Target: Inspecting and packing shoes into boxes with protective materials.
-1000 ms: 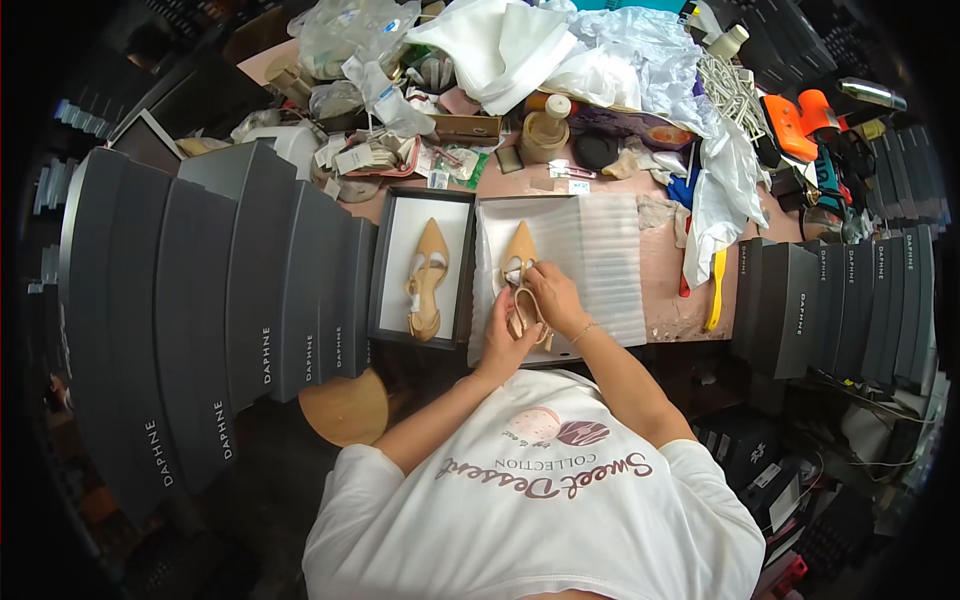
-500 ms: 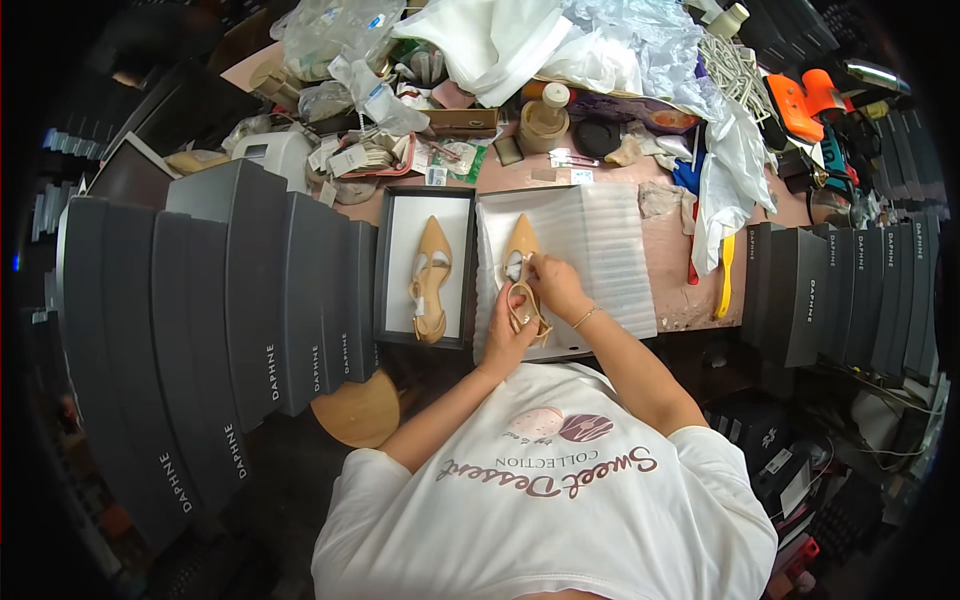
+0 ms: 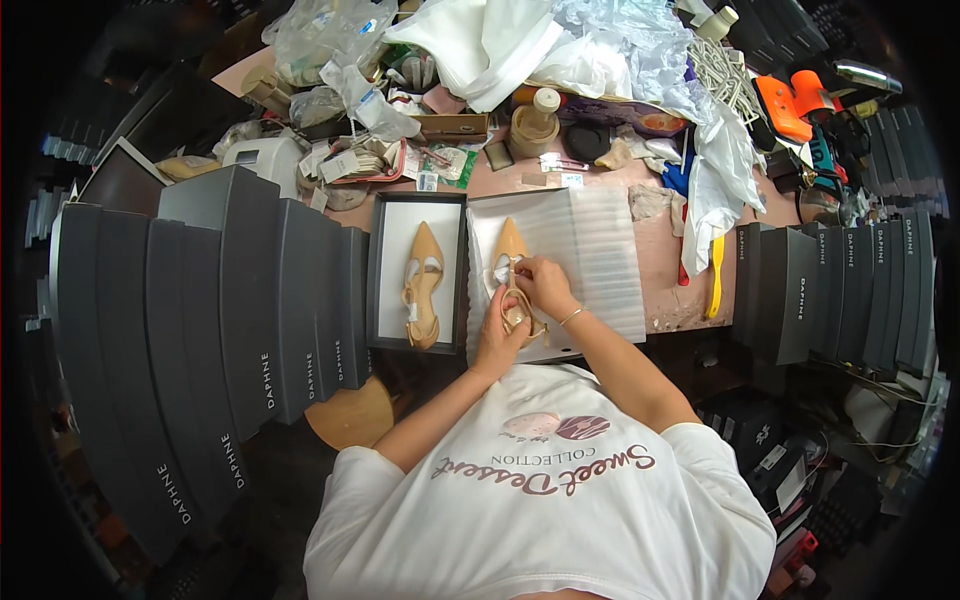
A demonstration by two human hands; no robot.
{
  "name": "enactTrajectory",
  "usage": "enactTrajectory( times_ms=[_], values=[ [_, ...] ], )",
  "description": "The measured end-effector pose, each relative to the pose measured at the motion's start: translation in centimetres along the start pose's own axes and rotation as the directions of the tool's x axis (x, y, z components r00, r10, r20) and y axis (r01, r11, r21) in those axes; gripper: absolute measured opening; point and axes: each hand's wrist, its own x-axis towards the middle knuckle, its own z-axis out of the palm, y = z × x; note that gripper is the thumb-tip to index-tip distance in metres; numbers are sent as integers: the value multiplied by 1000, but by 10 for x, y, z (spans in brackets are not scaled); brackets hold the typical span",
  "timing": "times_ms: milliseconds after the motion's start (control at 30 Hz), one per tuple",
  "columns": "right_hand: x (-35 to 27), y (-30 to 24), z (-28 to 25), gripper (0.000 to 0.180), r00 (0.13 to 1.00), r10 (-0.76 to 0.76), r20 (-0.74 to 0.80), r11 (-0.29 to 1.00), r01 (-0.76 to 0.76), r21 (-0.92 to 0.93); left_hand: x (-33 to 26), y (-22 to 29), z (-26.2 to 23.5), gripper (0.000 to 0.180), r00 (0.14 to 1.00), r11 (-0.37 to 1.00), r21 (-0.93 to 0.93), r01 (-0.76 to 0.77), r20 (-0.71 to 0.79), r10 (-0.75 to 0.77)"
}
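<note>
A tan pointed-toe slingback shoe (image 3: 510, 238) lies toe away from me over a box lid lined with a white foam sheet (image 3: 600, 260). My left hand (image 3: 497, 335) is closed round its heel end and strap. The fingers of my right hand (image 3: 543, 284) pinch the strap near the front opening, where some white stuffing shows. What exactly the right fingertips hold is partly hidden. The matching tan shoe (image 3: 426, 270), with a white wrap on its strap, lies in an open dark shoe box (image 3: 372, 290) to the left.
Tall rows of dark shoe boxes (image 3: 240, 300) stand at the left, and more dark boxes (image 3: 800, 300) at the right. A yellow-handled tool (image 3: 716, 275) lies right of the foam. Behind are a capped jar (image 3: 535, 125), plastic bags (image 3: 620, 60) and an orange tool (image 3: 783, 108).
The whole view has shifted slightly, so things sit a little further left. Both hands stay on the shoe, with the right fingers slightly changed at the strap.
</note>
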Motion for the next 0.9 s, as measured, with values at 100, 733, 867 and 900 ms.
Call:
enactTrajectory(
  times_ms=[100, 733, 867, 900],
  values=[
    [6, -14, 4, 29, 995, 100, -31, 981, -104, -167, 4, -2, -1, 71, 1000, 1000, -18, -17, -22, 17],
    [40, -4, 3, 42, 1000, 14, -10, 971, -16, -239, 3, -13, 3, 69, 995, 996, 65, -61, -73, 66],
    [37, -14, -8, 41, 999, -41, 4, 975, 41, -219, 3, -19, 8, 70, 989, 994, 64, -84, -117, 91],
    [30, -19, -9, 42, 999, -44, 27, 974, 49, -220, 1, -20, 10, 70, 983, 988, 100, -118, -128, 130]
  ],
)
